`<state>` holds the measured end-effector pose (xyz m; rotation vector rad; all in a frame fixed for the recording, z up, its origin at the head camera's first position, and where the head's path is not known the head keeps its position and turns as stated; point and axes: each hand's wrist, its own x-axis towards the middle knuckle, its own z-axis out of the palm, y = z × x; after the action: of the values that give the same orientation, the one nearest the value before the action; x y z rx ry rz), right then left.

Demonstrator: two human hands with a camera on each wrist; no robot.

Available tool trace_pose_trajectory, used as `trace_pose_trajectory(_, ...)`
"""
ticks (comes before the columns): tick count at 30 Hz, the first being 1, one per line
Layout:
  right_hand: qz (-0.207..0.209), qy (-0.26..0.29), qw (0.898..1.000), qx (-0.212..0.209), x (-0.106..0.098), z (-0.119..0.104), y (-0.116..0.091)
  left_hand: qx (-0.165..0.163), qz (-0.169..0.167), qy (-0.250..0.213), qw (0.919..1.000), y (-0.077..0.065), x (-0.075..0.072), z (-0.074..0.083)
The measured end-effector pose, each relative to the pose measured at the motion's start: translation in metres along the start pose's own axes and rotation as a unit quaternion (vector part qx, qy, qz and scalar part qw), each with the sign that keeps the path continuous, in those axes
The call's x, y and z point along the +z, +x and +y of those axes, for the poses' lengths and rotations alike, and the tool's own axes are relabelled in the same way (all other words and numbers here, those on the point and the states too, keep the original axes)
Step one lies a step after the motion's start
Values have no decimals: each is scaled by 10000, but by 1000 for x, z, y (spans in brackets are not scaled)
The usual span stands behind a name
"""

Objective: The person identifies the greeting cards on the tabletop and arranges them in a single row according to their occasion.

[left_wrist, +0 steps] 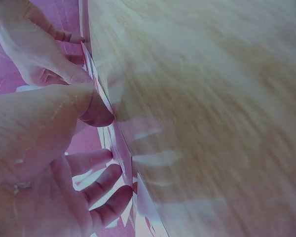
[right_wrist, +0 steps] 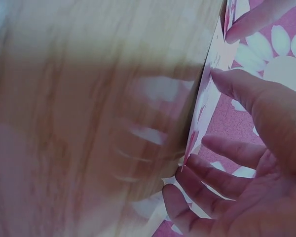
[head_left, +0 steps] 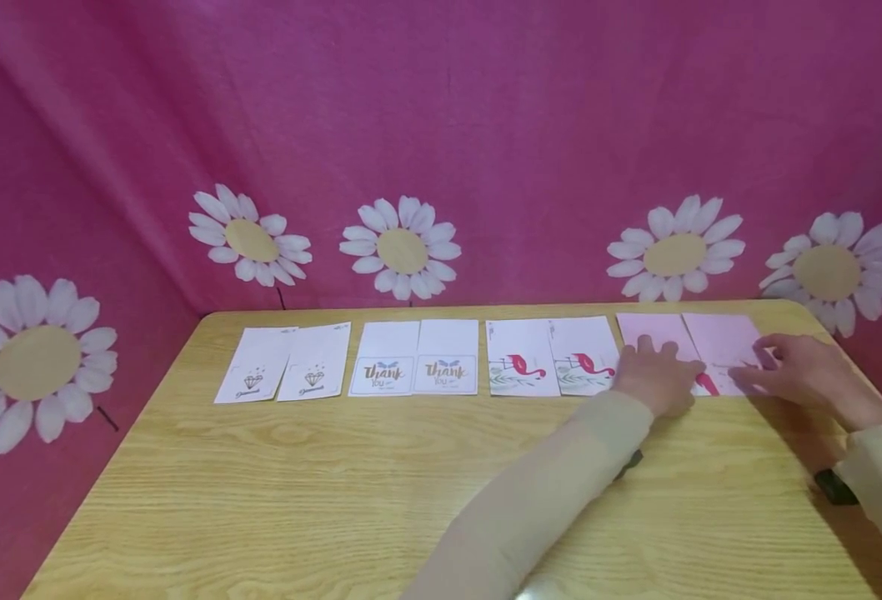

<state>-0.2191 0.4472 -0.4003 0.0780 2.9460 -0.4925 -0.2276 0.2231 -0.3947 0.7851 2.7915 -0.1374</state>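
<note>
In the head view, two pink cards lie side by side at the table's right: the left pink card (head_left: pixel 651 327) and the right pink card (head_left: pixel 720 333). My left hand (head_left: pixel 654 379) rests on the left one with fingers spread, covering much of it. At the outer edge of the right one is my right hand (head_left: pixel 809 371), its thumb and fingertips touching the card. In the left wrist view my left hand (left_wrist: pixel 49 168) has thumb and fingers apart along the cards. The right wrist view shows my right hand (right_wrist: pixel 256 148) with loosely bent fingers at the card edge.
Leftward in the same row lie two flamingo cards (head_left: pixel 518 337), two thank-you cards (head_left: pixel 388 337) and two diamond cards (head_left: pixel 313 358). All are on a wooden table (head_left: pixel 298 483). A pink curtain with daisies (head_left: pixel 486 125) hangs behind the table's far edge.
</note>
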Motion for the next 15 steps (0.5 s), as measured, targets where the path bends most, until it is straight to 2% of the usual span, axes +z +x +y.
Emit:
trace_pose_trajectory(8,-99,-175,9992,-334,0,4,3,177,6,-92,9998,2,3,-4)
trace_pose_trajectory(15,61,-206,9985,-500,3,4,8,198,104,58,9997,4,5,-5)
